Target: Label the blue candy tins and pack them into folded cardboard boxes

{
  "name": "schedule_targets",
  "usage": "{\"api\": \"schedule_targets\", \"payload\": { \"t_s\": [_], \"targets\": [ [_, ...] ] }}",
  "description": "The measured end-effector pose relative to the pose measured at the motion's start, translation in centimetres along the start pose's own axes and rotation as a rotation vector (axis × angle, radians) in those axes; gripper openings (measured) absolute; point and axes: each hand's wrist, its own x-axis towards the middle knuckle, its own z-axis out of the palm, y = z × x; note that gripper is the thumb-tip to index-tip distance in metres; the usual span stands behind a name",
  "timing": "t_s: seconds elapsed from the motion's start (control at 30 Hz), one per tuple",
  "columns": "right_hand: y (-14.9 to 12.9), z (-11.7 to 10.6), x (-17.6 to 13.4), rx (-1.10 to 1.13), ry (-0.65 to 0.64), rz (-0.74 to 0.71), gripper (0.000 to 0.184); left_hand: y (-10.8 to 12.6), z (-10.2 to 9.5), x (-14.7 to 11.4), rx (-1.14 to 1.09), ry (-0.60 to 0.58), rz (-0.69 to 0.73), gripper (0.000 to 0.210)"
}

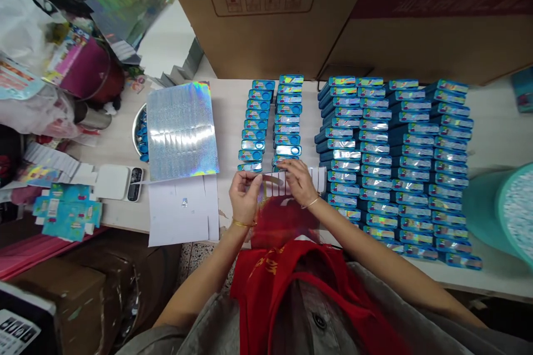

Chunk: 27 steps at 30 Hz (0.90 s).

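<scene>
Left hand (245, 194): fingertips pinching a strip (272, 179) above the sheet (287, 216) | Right hand (300, 182): fingers bent above the sheet, grip cannot be told | Blue cases (375, 160): rows beyond and right of the sheet

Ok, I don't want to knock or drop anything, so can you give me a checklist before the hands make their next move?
1. Thin strip held: ok, pinched in the left hand.
2. Right hand gripping it too: cannot tell; the fingers are close, but contact is too small to make out.
3. Shiny sheet within reach: ok, right below the hands.
4. Free space ahead of the hands: not ok; two columns of blue cases come right up to them.
5. Right forearm clear of the larger block of cases: cannot tell; it overlaps the nearest ones in view.
</scene>
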Motion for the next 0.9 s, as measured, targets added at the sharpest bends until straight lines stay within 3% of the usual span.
{"api": "schedule_targets", "payload": {
  "t_s": [0.07, 0.13, 0.27, 0.53, 0.67, 0.9],
  "targets": [
    [-0.8, -0.5, -0.3, 0.138, 0.043, 0.038, 0.060, -0.3, 1.4, 1.5, -0.170, 0.015, -0.110, 0.022],
    [-1.3, -0.7, -0.4, 0.219, 0.090, 0.149, 0.049, -0.9, 2.7, 2.7, -0.266, 0.014, -0.186, 0.025],
    [-0.9, -1.5, 0.7, 0.309, 0.161, 0.297, 0.034, -1.8, 4.8, 4.2, -0.263, -0.024, -0.252, 0.026],
    [3.9, -4.3, 4.5, -0.166, 0.298, 0.215, 0.025, -2.1, 9.5, 8.6, 0.227, -0.008, 0.112, 0.009],
    [6.2, -4.2, 5.9, -0.198, 0.257, 0.177, 0.023, -3.0, 11.2, 9.8, 0.432, 0.045, 0.124, 0.006],
    [8.4, -3.4, 6.7, -0.285, 0.175, 0.160, 0.022, -4.2, 12.0, 10.2, 0.639, 0.045, 0.132, 0.004]
  ]
}}
